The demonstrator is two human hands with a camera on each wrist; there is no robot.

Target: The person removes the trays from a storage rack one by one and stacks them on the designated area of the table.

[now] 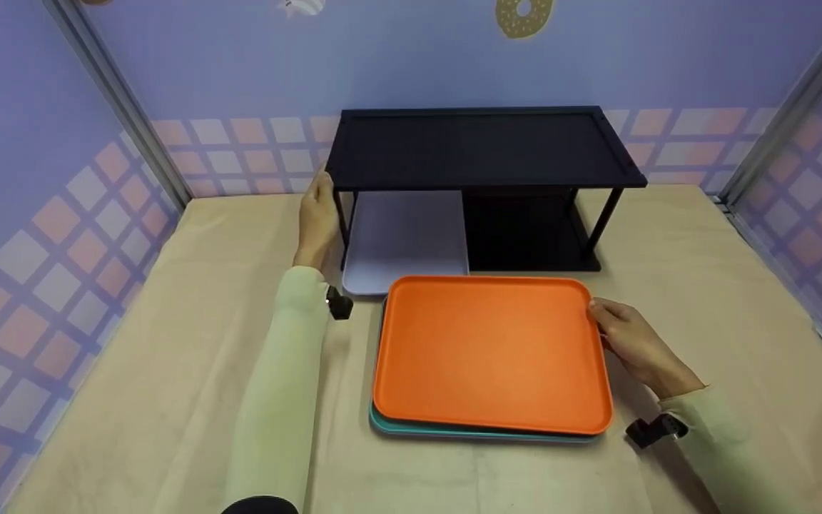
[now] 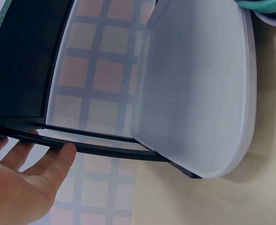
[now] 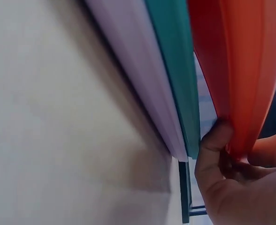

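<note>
Right hand pinches orange tray's right rim, frame centre; left hand, fingers straight, touches black shelf upper left.

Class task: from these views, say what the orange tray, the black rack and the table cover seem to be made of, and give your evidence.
Orange tray: probably moulded plastic, matt, with a smooth rolled rim. Black rack: likely painted metal, given its thin straight legs; the shelf could be board. Table cover: beige cloth, creased and soft-looking.
</note>
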